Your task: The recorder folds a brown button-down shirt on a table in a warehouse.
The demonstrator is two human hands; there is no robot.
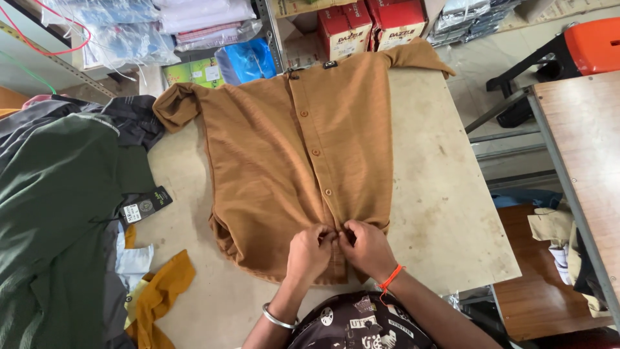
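Lying along the left edge of the pale, stained worktop (pixel 445 194) was a heap of dark green and grey garments (pixel 58 213), with a black hang tag (pixel 145 205) resting at its border and a mustard-yellow cloth (pixel 158 294) spilling out below. Behind it, shelves held clear plastic-wrapped bundles (pixel 129 29) and a blue packet (pixel 248 59). At the middle of the worktop a brown button-front shirt (pixel 278 148) was spread flat, collar away from the person, sleeves trailing to either side. At its lower hem, on the button placket, the left hand (pixel 309 252), with a metal bangle at the wrist, was closed, pinching the fabric; just beside it and touching, the right hand (pixel 367 247), with an orange thread at the wrist, pinched the same placket with curled fingers. Red and white cartons (pixel 371 26) stood behind the collar. Farther right, across a gap showing tiled floor, stood a brown wooden table (pixel 581 142) with a metal frame, and an orange seat (pixel 594 45) above it.
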